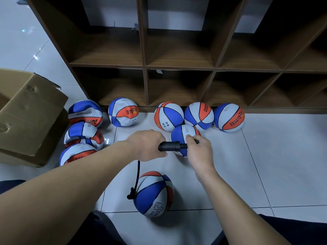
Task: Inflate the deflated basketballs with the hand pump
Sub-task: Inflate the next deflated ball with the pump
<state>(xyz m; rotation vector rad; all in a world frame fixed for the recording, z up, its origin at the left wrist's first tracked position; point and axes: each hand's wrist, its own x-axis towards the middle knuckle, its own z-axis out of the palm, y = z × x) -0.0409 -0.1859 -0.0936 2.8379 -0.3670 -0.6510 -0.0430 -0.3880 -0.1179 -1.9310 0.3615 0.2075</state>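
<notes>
While the left hand grips the pump barrel and the right hand pinches its handle, pumping is in progress. The hose enters the basketball directly below the pump. Next: full strokes, barrel steady.

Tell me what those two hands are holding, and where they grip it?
The black plastic hand pump: the left hand grips the barrel's end, the right hand pinches its handle end.
</notes>
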